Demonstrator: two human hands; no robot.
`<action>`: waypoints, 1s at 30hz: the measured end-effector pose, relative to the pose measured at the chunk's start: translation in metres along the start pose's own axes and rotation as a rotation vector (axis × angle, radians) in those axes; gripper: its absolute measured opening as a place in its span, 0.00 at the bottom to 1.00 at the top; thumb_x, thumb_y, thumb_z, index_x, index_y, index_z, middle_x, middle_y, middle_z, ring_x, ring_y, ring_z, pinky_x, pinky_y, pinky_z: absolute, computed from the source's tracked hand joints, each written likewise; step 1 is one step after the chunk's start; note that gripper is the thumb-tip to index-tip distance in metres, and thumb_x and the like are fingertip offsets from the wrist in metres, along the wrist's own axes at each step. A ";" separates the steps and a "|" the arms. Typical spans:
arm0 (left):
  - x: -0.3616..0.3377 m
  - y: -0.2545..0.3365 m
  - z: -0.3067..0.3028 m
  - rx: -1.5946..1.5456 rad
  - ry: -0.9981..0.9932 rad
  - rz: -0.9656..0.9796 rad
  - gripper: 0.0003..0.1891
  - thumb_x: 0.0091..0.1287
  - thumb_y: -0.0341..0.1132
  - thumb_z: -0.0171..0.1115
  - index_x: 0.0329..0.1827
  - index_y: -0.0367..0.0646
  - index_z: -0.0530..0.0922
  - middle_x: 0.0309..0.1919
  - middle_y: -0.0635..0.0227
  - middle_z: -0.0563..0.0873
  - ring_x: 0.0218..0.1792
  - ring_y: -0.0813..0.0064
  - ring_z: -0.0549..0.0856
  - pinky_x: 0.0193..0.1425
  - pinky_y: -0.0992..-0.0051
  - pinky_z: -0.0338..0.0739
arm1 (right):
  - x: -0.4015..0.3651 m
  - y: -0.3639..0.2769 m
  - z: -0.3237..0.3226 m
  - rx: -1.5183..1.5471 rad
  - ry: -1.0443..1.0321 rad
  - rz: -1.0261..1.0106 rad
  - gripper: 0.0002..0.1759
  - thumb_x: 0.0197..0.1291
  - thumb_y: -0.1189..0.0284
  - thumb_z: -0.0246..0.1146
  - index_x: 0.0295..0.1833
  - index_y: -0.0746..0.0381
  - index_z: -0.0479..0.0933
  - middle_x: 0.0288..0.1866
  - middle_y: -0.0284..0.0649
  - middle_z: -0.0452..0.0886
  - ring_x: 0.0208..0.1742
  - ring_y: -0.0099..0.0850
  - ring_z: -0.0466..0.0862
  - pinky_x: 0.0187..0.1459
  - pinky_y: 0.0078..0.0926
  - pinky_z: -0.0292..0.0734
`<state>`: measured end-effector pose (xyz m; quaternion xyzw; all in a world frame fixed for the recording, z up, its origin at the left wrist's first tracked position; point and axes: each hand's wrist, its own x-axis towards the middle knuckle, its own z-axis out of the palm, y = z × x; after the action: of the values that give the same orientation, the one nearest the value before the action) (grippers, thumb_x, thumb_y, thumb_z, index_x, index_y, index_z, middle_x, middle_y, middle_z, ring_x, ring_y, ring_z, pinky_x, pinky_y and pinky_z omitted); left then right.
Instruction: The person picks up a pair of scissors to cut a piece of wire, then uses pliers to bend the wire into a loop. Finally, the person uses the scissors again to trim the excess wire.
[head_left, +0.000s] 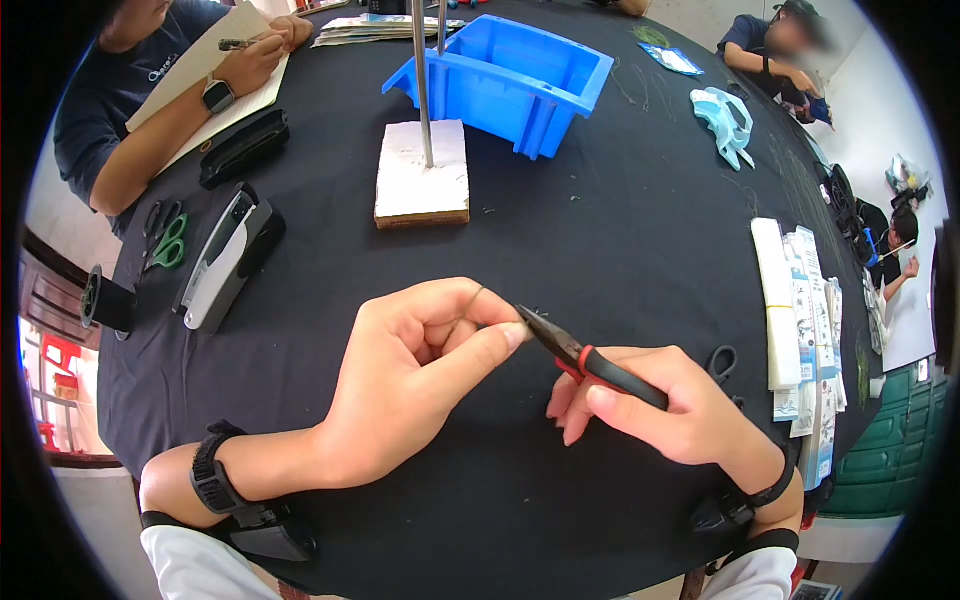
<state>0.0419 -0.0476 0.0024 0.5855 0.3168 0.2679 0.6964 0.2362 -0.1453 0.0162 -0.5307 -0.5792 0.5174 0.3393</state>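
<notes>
Container: a blue bin (490,98) stands beyond both hands; its inner walls show, but the near wall hides much of its floor. A black pencil case (245,148) lies ahead and left of the left hand (400,390); its contents cannot be seen. A metal rod (424,95) on a white-topped block (423,178), beyond the hands, is cut off by the upper edge.

The left hand's thumb and forefinger are pinched together; a thin strand (481,291) crosses the forefinger, its ends hard to make out. The right hand (670,395) grips pliers (566,346), tips at the left fingertips; whether they bite the strand cannot be told. The pliers have dark metal jaws and red-and-black handles, partly hidden by the right hand.
</notes>
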 end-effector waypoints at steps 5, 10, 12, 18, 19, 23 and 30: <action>0.000 0.000 0.000 0.000 -0.012 0.000 0.04 0.67 0.26 0.57 0.37 0.32 0.77 0.13 0.81 0.69 0.13 0.93 0.61 0.17 0.85 0.50 | -0.001 0.000 -0.003 0.010 -0.023 0.007 0.16 0.69 0.65 0.55 0.37 0.66 0.80 0.32 0.35 0.81 0.34 0.23 0.77 0.40 0.21 0.71; 0.000 -0.001 0.000 0.014 -0.008 -0.007 0.04 0.67 0.26 0.57 0.37 0.32 0.77 0.13 0.80 0.69 0.13 0.93 0.61 0.17 0.85 0.51 | -0.001 0.001 0.000 0.013 0.005 0.041 0.16 0.68 0.66 0.56 0.32 0.65 0.80 0.28 0.34 0.78 0.30 0.22 0.75 0.35 0.21 0.69; 0.000 0.000 0.000 0.014 -0.010 -0.014 0.04 0.67 0.26 0.57 0.37 0.32 0.77 0.13 0.80 0.69 0.13 0.93 0.61 0.17 0.85 0.51 | -0.002 -0.001 0.000 -0.011 0.006 0.085 0.16 0.67 0.67 0.57 0.31 0.65 0.80 0.26 0.33 0.76 0.29 0.22 0.74 0.34 0.22 0.69; 0.000 -0.001 -0.001 0.030 -0.001 0.006 0.04 0.67 0.26 0.57 0.38 0.32 0.77 0.13 0.80 0.69 0.13 0.93 0.61 0.16 0.85 0.51 | -0.002 -0.001 0.001 -0.005 0.010 0.094 0.15 0.67 0.68 0.56 0.31 0.65 0.79 0.27 0.33 0.74 0.29 0.22 0.74 0.34 0.21 0.68; 0.000 0.000 0.000 0.015 0.002 -0.003 0.04 0.67 0.26 0.58 0.38 0.32 0.77 0.13 0.80 0.69 0.13 0.93 0.61 0.16 0.85 0.51 | -0.001 0.001 0.001 0.034 0.005 0.062 0.15 0.67 0.68 0.56 0.31 0.65 0.80 0.27 0.33 0.74 0.29 0.22 0.74 0.34 0.21 0.68; -0.001 0.004 0.001 -0.061 0.005 -0.047 0.05 0.67 0.27 0.58 0.38 0.33 0.77 0.13 0.81 0.68 0.13 0.93 0.61 0.17 0.85 0.51 | 0.001 0.007 0.000 0.028 -0.016 -0.102 0.14 0.68 0.67 0.56 0.35 0.65 0.80 0.31 0.34 0.76 0.32 0.22 0.74 0.36 0.21 0.68; 0.001 -0.008 -0.002 0.292 0.075 0.267 0.03 0.64 0.25 0.60 0.36 0.33 0.79 0.14 0.82 0.67 0.15 0.94 0.60 0.19 0.86 0.51 | 0.000 0.005 -0.002 0.022 -0.013 -0.031 0.14 0.68 0.66 0.56 0.38 0.67 0.79 0.35 0.36 0.78 0.34 0.23 0.76 0.39 0.22 0.70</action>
<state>0.0407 -0.0469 -0.0063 0.7067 0.2976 0.3307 0.5502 0.2394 -0.1450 0.0121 -0.5147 -0.5837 0.5220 0.3492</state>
